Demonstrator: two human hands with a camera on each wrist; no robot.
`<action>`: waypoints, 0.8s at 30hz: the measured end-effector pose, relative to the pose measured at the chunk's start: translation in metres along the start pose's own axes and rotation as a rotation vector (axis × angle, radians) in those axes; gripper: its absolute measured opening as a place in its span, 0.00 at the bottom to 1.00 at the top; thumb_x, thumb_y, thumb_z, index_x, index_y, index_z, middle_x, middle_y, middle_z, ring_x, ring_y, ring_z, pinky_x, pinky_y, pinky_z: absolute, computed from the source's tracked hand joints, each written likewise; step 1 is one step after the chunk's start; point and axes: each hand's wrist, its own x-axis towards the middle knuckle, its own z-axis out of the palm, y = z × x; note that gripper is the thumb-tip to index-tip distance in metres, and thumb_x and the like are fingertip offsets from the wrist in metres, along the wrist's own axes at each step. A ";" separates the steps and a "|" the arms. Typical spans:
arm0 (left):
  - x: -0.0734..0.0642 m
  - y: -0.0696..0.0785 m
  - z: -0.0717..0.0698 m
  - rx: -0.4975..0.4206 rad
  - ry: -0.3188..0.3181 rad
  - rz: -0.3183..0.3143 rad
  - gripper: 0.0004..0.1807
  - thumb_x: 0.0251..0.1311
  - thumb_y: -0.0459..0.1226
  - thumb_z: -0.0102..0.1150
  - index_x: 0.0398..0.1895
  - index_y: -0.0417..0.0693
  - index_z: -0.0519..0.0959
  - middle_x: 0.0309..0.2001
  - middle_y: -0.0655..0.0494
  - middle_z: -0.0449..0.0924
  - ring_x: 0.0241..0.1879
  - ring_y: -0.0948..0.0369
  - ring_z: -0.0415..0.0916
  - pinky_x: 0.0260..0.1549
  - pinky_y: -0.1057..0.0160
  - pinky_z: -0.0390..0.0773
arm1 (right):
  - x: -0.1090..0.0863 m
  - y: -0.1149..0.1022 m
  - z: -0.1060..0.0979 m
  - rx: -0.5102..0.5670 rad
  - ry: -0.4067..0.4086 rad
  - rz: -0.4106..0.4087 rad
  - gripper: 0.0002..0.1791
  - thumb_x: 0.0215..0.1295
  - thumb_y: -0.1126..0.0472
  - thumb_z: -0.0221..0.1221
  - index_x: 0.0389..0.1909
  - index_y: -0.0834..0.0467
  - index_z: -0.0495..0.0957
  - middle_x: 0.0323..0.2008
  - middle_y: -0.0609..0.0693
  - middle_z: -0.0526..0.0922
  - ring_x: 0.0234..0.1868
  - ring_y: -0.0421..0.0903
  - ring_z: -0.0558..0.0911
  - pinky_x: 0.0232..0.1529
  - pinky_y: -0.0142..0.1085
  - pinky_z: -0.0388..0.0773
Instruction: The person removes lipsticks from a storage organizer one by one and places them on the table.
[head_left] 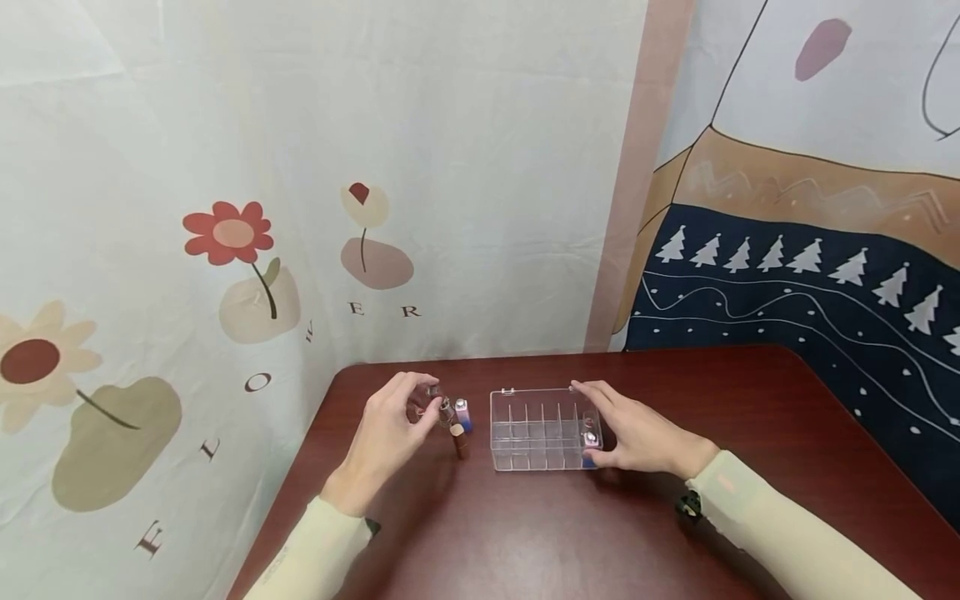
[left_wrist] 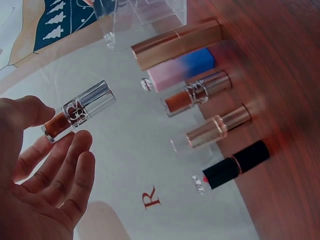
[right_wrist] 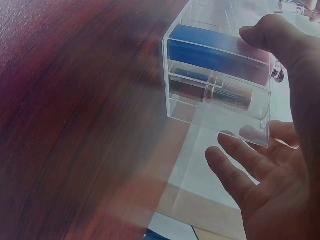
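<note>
My left hand (head_left: 393, 421) pinches a lip gloss tube (left_wrist: 80, 110) with a silver cap and orange-brown body, between thumb and fingertips above the table. Below and beside it, several lip tubes stand upright: a bronze one (left_wrist: 177, 44), a pink-and-blue one (left_wrist: 182, 70), a similar silver-capped gloss (left_wrist: 197, 92), a rose-gold one with a clear end (left_wrist: 217, 130) and a black one (left_wrist: 237, 165). My right hand (head_left: 637, 429) holds the right end of a clear divided box (head_left: 536, 433), thumb in front, fingers behind. Inside that end are a pink-and-blue tube (right_wrist: 215, 50) and a clear-ended tube (right_wrist: 230, 100).
The dark red-brown table (head_left: 525, 533) meets a printed cloth (head_left: 480, 167) with flowers along its back. Farther right hangs a dark blue cloth section (head_left: 750, 292) with white trees. Thin clear dividers split the box into small compartments.
</note>
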 end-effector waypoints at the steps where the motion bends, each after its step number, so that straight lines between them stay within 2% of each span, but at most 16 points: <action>1: -0.001 -0.001 0.000 -0.002 -0.004 -0.004 0.16 0.66 0.24 0.79 0.54 0.41 0.88 0.42 0.52 0.89 0.35 0.60 0.90 0.36 0.63 0.92 | 0.000 0.000 0.000 0.000 -0.002 0.003 0.62 0.66 0.48 0.84 0.93 0.57 0.59 0.81 0.54 0.73 0.63 0.45 0.88 0.70 0.51 0.91; 4: -0.004 -0.004 -0.001 0.000 -0.014 -0.019 0.16 0.65 0.23 0.79 0.54 0.40 0.88 0.42 0.52 0.89 0.35 0.61 0.89 0.36 0.64 0.92 | 0.000 0.000 0.000 0.004 -0.006 0.007 0.62 0.66 0.48 0.84 0.93 0.56 0.59 0.82 0.53 0.73 0.64 0.45 0.88 0.70 0.51 0.91; 10: -0.009 -0.010 -0.003 0.022 -0.064 -0.049 0.15 0.67 0.25 0.78 0.53 0.42 0.88 0.41 0.48 0.88 0.35 0.55 0.89 0.38 0.63 0.91 | 0.000 0.001 0.000 -0.004 -0.005 0.002 0.62 0.66 0.48 0.84 0.92 0.57 0.59 0.82 0.54 0.73 0.65 0.47 0.89 0.70 0.52 0.90; 15: -0.013 -0.015 -0.002 0.068 -0.106 -0.084 0.14 0.67 0.28 0.79 0.53 0.45 0.89 0.39 0.51 0.87 0.34 0.55 0.87 0.37 0.63 0.88 | 0.000 0.001 0.000 -0.005 -0.005 0.001 0.61 0.66 0.48 0.84 0.92 0.57 0.59 0.82 0.54 0.73 0.65 0.47 0.88 0.70 0.52 0.90; 21: -0.019 -0.020 0.002 0.101 -0.157 -0.101 0.13 0.67 0.30 0.80 0.52 0.48 0.89 0.38 0.53 0.87 0.32 0.61 0.82 0.34 0.67 0.83 | 0.000 0.001 -0.001 -0.008 -0.002 -0.006 0.61 0.66 0.48 0.84 0.92 0.58 0.59 0.82 0.54 0.73 0.65 0.47 0.88 0.70 0.52 0.90; 24: -0.020 -0.021 0.005 0.107 -0.176 -0.113 0.13 0.67 0.31 0.80 0.52 0.49 0.89 0.38 0.54 0.86 0.33 0.59 0.83 0.34 0.67 0.82 | 0.000 0.001 -0.001 -0.009 0.000 -0.004 0.62 0.65 0.48 0.84 0.92 0.58 0.60 0.81 0.55 0.74 0.65 0.47 0.88 0.70 0.51 0.91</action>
